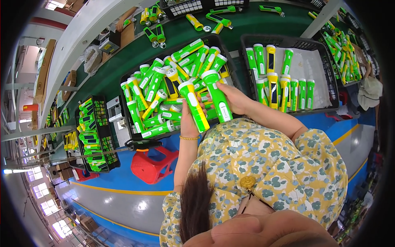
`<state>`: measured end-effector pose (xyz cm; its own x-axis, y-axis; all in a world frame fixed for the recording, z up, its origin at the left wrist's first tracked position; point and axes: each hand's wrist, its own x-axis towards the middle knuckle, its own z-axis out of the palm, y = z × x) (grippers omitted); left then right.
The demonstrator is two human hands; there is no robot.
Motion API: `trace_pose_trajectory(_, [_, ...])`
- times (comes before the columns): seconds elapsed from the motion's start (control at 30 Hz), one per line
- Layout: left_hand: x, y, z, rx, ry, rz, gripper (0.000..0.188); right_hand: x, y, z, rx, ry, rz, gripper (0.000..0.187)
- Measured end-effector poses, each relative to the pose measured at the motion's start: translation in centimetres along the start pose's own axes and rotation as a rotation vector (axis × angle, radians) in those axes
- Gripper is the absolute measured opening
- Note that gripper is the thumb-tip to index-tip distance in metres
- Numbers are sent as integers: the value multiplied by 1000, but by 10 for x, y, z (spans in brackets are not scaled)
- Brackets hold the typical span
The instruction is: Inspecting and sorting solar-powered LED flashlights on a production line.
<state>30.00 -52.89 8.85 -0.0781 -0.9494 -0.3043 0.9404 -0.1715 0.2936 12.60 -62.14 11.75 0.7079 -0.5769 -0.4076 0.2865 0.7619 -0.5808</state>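
Observation:
Two flashlights are held side by side in front of me. My left hand [188,124] is closed around a green-and-yellow flashlight [194,105] with a white head, its lower end tilted to the right. In my right hand [233,99] is a green flashlight [218,97] with a white head and a pale switch panel facing up. The fingers behind both flashlights are partly hidden. Just beyond them, a black crate [124,108] is heaped with green and yellow flashlights. To the right, another black crate [331,82], lined with white sheet, has flashlights standing in rows.
A red stool [153,165] stands on the blue floor at lower left. A tall black crate of flashlights [108,142] is left of it. Along the green bench [135,51] lie loose flashlights, and another person's hand [120,25] shows at far left. A post [323,18] rises at right.

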Motion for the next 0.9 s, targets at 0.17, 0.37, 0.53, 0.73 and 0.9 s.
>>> trace_pose_trajectory(0.17, [0,-3,13,-33,-45,4,54,-4,-5,-2,154,-194,9,35])
trace_pose_trajectory(0.37, [-7,-5,25,-53,-39,-2,53,-21,-10,11,-39,-102,-29,41])
trace_pose_trajectory(0.53, [-7,-5,25,-117,-137,-29,55,-18,-10,8,-92,-101,-34,47])
trace_pose_trajectory(0.73, [-7,-4,32,-233,-95,-46,53,-15,-12,8,-64,-19,21,47])
trace_pose_trajectory(0.9, [-7,-4,29,-324,-89,-88,48,-11,-10,0,45,-76,119,43])
